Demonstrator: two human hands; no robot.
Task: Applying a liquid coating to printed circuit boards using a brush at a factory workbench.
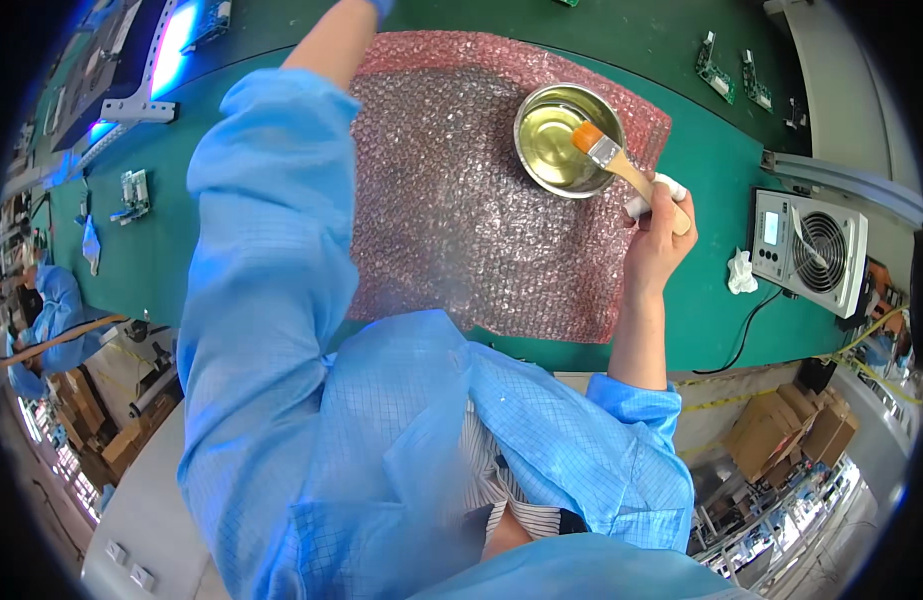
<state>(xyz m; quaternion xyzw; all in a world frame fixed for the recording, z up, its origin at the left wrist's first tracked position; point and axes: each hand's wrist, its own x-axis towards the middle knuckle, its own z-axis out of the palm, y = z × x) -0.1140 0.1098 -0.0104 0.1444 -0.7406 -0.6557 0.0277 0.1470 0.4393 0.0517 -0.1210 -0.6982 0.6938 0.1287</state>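
Observation:
My right hand (664, 232) is closed round the wooden handle of a flat brush (634, 180) with orange bristles and a metal band. White coverings wrap some of its fingers. The bristles are over a round metal bowl (523, 150) holding a clear yellowish liquid; whether they touch the liquid I cannot tell. Under the bowl lies a sheet of pinkish bubble wrap (462, 210). My left arm stretches forward to the top edge of the picture, where a bit of blue shows past the wrist; the left hand itself is cut off.
Green circuit boards (715, 72) lie at the far right and another board (134, 196) at the left of the green table (717, 255). A white fan unit (810, 248) stands at the right, beside a crumpled white tissue (742, 271). A bright lamp (175, 48) shines far left.

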